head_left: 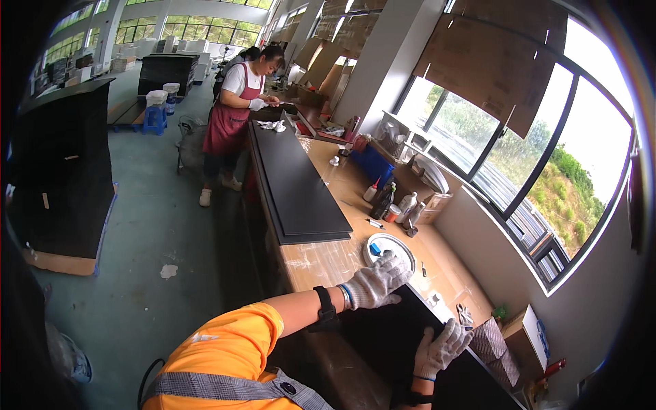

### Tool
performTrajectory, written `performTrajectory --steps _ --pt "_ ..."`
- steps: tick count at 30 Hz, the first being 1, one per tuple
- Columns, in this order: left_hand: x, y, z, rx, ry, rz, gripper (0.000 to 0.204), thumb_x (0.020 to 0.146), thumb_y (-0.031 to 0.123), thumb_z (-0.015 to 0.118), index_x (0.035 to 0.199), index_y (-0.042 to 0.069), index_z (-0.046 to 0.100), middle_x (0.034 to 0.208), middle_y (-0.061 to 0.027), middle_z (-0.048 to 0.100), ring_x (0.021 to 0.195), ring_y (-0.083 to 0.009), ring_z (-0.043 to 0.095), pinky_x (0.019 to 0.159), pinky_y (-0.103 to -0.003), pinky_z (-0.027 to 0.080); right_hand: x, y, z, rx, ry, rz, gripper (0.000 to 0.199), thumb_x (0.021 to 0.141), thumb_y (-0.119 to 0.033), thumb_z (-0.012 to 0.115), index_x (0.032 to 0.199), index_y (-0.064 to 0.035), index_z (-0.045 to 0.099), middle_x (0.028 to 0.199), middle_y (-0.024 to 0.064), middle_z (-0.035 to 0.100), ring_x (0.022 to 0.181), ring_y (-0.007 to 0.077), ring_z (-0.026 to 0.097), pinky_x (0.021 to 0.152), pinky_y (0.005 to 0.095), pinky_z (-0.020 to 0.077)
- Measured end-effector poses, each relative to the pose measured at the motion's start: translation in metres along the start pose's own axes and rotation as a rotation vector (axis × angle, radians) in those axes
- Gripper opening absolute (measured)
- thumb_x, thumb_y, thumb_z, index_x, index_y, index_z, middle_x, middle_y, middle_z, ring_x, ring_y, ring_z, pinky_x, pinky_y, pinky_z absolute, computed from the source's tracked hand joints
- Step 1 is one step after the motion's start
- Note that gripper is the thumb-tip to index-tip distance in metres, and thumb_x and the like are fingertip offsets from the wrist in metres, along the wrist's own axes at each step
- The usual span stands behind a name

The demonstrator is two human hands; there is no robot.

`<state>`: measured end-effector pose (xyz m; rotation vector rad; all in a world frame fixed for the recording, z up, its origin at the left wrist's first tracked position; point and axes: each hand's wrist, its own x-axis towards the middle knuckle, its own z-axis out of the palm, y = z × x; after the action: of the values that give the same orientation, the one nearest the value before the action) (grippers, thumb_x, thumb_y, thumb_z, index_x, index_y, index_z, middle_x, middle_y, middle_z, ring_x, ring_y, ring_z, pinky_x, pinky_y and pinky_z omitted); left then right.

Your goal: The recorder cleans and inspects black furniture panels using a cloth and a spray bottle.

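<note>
A flat black panel [383,326] lies on the workbench in front of me, its far long edge running down to the lower right. My left hand [378,281], in a pale knitted glove, is over the panel's far left corner with its fingers stretched apart. Beyond those fingers lies a round white lid [408,258] bearing a small blue object [375,250]. My right hand [443,347], gloved likewise, rests at the panel's far edge. Its thumb stands apart from the fingers, which reach over that edge; their undersides are hidden.
Stacked black panels [301,188] lie along the wooden bench [318,263]. Bottles [406,203] and a cardboard box [434,205] stand by the window wall. A co-worker in a red apron [229,126] works at the far end. Another black stack [65,184] stands on the left.
</note>
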<state>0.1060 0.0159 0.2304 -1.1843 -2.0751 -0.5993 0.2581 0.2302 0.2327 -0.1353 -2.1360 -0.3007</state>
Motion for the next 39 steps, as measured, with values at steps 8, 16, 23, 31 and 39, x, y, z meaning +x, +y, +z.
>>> performTrajectory --steps 8,16,23,31,39 --pt "-0.006 -0.007 -0.025 0.182 0.064 -0.144 0.070 0.085 0.052 0.054 0.129 -0.002 0.048 0.140 -0.0231 0.038 0.134 -0.0419 0.028 0.113 -0.051 0.014 0.001 -0.004 -0.001 0.008 -0.020 0.011 0.058 0.084 -0.036 0.058 0.124 0.0038 0.047 0.123 0.0197 0.050 0.124 0.0350 0.041 0.114 0.0524 0.0175" --pt "0.069 0.133 0.007 -0.410 -0.250 0.084 0.058 0.076 0.037 0.066 0.118 0.000 0.053 0.122 -0.0243 0.052 0.122 -0.0397 0.044 0.111 -0.047 0.023 -0.014 0.030 0.006 -0.096 -0.077 -0.042 0.056 0.087 -0.034 0.049 0.127 0.0044 0.046 0.129 0.0209 0.047 0.128 0.0339 0.039 0.114 0.0525 0.0170" --pt "0.091 0.168 0.045 -0.193 0.002 0.068 0.053 0.082 0.055 0.055 0.096 0.004 0.063 0.085 -0.0164 0.063 0.080 -0.0319 0.061 0.073 -0.041 0.048 -0.046 0.150 -0.043 -0.017 -0.056 0.000 0.052 0.085 -0.031 0.056 0.126 0.0004 0.048 0.123 0.0161 0.051 0.121 0.0351 0.044 0.112 0.0538 0.0219" --pt "0.097 0.193 0.068 0.007 0.180 0.090 0.052 0.085 0.057 0.052 0.070 0.008 0.062 0.060 -0.0096 0.054 0.058 -0.0269 0.055 0.057 -0.038 0.043 -0.123 0.338 -0.091 -0.143 0.072 0.140 0.041 0.092 -0.034 0.047 0.117 -0.0030 0.054 0.117 0.0153 0.055 0.118 0.0336 0.048 0.111 0.0544 0.0238" --pt "0.108 0.214 0.090 0.063 0.203 0.112 0.050 0.090 0.051 0.047 0.070 0.007 0.057 0.062 -0.0110 0.049 0.062 -0.0321 0.052 0.061 -0.042 0.041 -0.204 0.537 -0.158 -0.248 0.167 0.332 0.045 0.096 -0.041 0.040 0.108 -0.0031 0.060 0.114 0.0161 0.058 0.116 0.0357 0.050 0.109 0.0515 0.0266"
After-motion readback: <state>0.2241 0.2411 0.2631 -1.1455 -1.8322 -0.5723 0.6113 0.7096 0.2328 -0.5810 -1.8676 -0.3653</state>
